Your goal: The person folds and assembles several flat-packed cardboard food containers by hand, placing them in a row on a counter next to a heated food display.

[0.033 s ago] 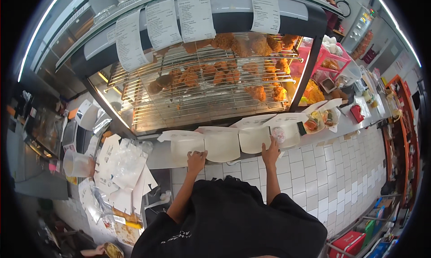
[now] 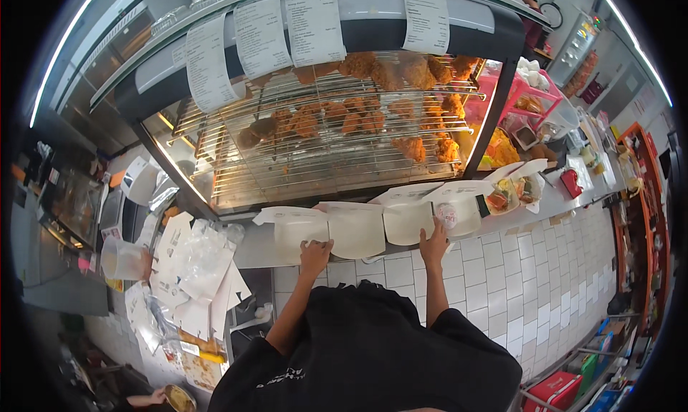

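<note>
We are apparently steadying four open boxes [image 2: 355,234], standing in row along worktop [image 2: 254,253]. We are resting left hand [image 2: 315,256] at front edge of leftmost box [image 2: 297,229], fingers curling; whether gripping, we cannot tell. We are resting right hand [image 2: 433,247] near seam between two right-hand boxes, fingers extending, unclosed. Wrapped packet [image 2: 446,215] is sitting in rightmost box [image 2: 467,215]. Next move, we are judging, is calling for light, even hold.

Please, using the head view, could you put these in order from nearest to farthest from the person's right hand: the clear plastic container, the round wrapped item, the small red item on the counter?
From the right hand:
1. Round wrapped item, just beyond the fingers, in the white box.
2. Small red item, off to the right.
3. Clear plastic container, far left.
</note>
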Motion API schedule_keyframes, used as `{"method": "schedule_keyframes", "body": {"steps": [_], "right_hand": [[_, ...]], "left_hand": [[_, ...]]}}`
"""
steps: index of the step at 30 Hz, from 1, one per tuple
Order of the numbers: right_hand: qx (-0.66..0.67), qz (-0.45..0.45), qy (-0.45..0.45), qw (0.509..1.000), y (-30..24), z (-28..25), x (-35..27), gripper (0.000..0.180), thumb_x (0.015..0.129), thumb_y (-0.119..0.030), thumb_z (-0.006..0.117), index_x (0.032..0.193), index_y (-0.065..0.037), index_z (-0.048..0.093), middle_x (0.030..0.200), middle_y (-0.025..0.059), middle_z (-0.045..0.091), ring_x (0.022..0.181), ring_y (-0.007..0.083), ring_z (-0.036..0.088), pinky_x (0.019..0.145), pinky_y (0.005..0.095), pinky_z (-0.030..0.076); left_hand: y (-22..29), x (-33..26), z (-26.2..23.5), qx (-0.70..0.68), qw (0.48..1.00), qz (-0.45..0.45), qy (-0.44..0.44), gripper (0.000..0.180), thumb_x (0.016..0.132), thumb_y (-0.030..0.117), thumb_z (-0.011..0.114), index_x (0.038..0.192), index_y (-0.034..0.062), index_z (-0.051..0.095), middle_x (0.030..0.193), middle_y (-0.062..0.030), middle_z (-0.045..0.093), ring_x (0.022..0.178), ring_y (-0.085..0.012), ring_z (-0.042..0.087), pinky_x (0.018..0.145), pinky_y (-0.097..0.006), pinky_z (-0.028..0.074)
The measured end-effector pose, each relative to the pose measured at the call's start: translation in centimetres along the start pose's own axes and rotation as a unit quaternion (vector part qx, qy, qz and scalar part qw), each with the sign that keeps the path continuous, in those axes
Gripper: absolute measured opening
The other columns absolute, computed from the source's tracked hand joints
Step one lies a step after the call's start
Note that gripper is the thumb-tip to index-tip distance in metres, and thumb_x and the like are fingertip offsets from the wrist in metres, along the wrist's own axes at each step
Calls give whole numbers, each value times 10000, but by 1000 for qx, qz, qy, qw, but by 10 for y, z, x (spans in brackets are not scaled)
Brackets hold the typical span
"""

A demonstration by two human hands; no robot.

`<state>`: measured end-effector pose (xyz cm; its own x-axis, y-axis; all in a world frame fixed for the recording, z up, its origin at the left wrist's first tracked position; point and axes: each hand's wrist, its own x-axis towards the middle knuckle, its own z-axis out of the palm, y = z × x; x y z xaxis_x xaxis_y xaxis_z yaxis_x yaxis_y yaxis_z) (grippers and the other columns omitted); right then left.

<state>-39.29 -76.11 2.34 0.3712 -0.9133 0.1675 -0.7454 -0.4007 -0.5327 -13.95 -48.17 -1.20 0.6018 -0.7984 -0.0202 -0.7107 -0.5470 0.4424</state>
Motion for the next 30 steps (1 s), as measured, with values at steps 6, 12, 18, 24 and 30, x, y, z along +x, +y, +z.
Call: {"method": "schedule_keyframes", "body": {"steps": [6,12,18,24,30], "right_hand": [[-20,-7,6,1000,18,-9,27,557,876,-237,656,1379,-129,443,1321,106,524,1263,326,461,955,570,371],[17,-67,34,997,43,-3,37,548,837,-209,721,1313,-22,526,1300,188,575,1211,375,516,1006,526,391],[17,-132,147,980,-14,-56,2,318,923,-158,666,1174,25,598,1166,188,633,1096,351,586,881,438,481],[172,-201,-21,964,-89,-31,-20,287,941,-140,644,1198,-19,603,1183,119,634,1076,286,591,895,389,468],[235,-324,-176,899,-187,-15,-61,202,913,-61,646,1114,-43,640,1101,129,662,1034,305,611,849,395,494]], "left_hand": [[40,16,3,19,999,15,21,467,973,514,447,1000,163,753,1006,-138,689,986,-371,604,989,-573,394],[43,7,-57,-160,965,-72,197,483,937,465,587,1005,2,710,1030,-179,695,977,-346,649,853,-446,490],[-125,-111,-127,-11,914,-239,327,457,775,242,778,1169,71,622,1230,-163,615,1171,-340,553,979,-437,444],[-257,-222,-179,208,906,-349,122,768,716,368,827,1374,163,486,1439,-141,453,1376,-339,367,1083,-550,327],[-325,-257,-197,36,781,-490,385,649,802,411,740,1288,42,519,1313,-174,513,1194,-375,528,969,-542,447]]}}
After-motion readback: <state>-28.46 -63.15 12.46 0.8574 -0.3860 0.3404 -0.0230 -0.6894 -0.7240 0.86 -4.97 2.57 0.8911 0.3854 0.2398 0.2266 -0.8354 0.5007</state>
